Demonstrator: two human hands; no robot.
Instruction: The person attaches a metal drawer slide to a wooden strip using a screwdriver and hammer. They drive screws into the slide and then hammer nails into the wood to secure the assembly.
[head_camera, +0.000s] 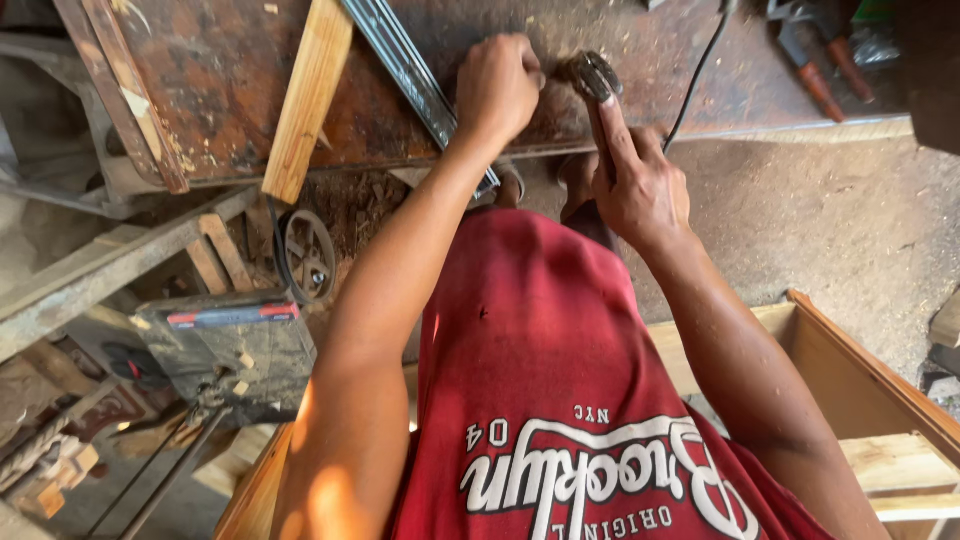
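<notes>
My left hand (497, 85) is closed in a fist on the rusty workbench top (225, 70), its thumb side close to the hammer head. What it pinches, if anything, is hidden. It rests right next to a long grey metal slide rail (405, 65) that runs diagonally across the bench. My right hand (640, 185) grips the handle of a hammer (592, 78), with the index finger stretched along the handle. The dark metal head sits just right of my left fist, on or very near the bench surface.
A pale wooden plank (308, 100) lies slanted on the bench left of the rail. A black cable (700, 65) crosses the bench, and red-handled tools (830, 65) lie at the top right. An open wooden box frame (865, 375) stands lower right; a grey machine (235, 345) and small wheel (306, 255) sit lower left.
</notes>
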